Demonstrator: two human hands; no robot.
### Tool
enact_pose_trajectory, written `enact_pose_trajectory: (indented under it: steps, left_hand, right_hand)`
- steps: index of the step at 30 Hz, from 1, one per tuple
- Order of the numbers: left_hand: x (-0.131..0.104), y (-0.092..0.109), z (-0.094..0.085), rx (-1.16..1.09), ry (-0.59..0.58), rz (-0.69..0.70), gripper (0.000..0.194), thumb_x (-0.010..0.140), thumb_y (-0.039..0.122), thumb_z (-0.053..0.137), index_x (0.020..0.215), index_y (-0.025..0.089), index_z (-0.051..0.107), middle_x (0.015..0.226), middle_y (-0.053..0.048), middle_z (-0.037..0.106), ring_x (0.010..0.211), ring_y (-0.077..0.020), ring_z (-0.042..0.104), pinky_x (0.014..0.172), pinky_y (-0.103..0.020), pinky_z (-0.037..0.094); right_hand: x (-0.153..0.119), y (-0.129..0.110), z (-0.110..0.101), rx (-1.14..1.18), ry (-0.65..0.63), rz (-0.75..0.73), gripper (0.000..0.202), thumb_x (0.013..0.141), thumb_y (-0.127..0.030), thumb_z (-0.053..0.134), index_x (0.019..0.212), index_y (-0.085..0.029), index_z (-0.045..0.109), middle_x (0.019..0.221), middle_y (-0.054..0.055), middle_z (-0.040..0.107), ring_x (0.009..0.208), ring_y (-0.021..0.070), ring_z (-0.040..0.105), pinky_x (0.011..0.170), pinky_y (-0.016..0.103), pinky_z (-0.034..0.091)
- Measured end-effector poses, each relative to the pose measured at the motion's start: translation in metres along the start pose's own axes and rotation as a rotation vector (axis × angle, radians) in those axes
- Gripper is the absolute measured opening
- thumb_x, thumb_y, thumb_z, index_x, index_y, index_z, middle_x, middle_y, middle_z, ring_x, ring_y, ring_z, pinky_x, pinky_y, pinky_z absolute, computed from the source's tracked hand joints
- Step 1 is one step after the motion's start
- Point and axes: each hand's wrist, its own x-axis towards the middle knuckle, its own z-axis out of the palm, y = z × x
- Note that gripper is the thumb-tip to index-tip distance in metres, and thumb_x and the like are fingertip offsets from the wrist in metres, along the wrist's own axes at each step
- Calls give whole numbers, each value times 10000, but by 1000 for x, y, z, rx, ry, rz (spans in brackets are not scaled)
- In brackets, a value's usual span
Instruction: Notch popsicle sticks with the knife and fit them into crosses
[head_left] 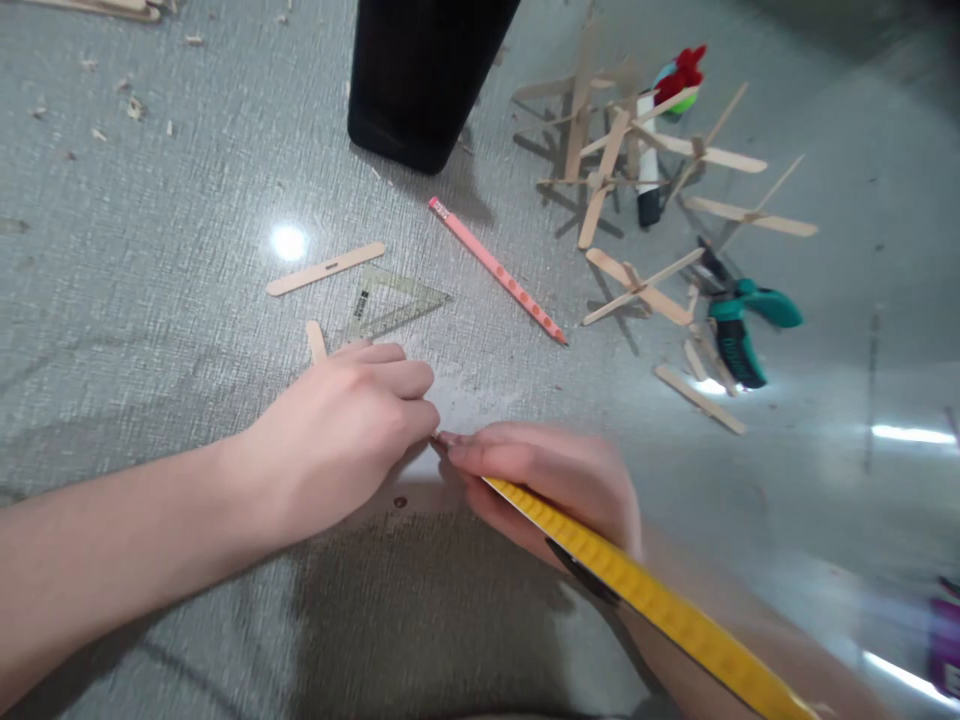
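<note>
My left hand (352,425) is closed near the middle of the table, its fingers curled down and pinched. What sits in its fingertips is mostly hidden; only a tiny light-brown end shows by the thumb side. From under its knuckles pokes the rounded end of a wooden craft stick (316,341). Wrapped round a yellow utility knife (637,590) is my right hand (551,490), with the knife's front end meeting the left fingertips. The knife's long ribbed body slants down to the lower right. Its blade cannot be made out clearly.
Ahead lie a slotted craft stick (327,269), a clear set square (401,303) and a pink pencil (499,270). A black box-like object (424,80) stands behind. To the right are crossed stick pieces (637,285), a marker (648,170) and green-handled pliers (739,330). Wood chips (135,107) are scattered left.
</note>
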Motion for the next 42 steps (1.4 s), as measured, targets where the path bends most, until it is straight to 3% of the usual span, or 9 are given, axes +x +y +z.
enact_pose_trajectory:
  steps: [17, 24, 37, 42]
  left_hand:
    - [0, 1, 0, -57, 4, -34, 376, 975, 114, 450, 651, 157, 637, 663, 9, 457, 628, -128, 409, 606, -291, 346]
    - [0, 0, 1, -93, -10, -54, 401, 983, 106, 439, 613, 145, 590, 663, 7, 454, 626, -113, 411, 577, -264, 338]
    - [-1, -1, 3, -151, 28, -52, 359, 952, 102, 525, 601, 130, 597, 649, 22, 411, 590, -90, 405, 519, -252, 282]
    - [0, -2, 3, -167, -4, -69, 316, 943, 96, 536, 661, 136, 673, 660, 16, 431, 603, -97, 431, 529, -253, 306]
  right_hand:
    - [-3, 5, -2, -93, 59, -74, 142, 915, -173, 644, 1029, -256, 656, 820, 0, 740, 714, 151, 714, 594, 255, 582]
    - [5, 2, 1, 79, 201, -70, 319, 852, -36, 635, 1067, -271, 654, 809, 5, 745, 687, 152, 717, 599, 261, 597]
    - [8, 2, 3, 42, 168, -86, 282, 860, -43, 644, 1066, -234, 664, 846, 12, 753, 729, 129, 719, 654, 226, 601]
    - [6, 4, 3, 58, 144, -86, 262, 869, -70, 648, 1075, -233, 662, 870, 19, 760, 748, 136, 727, 683, 232, 612]
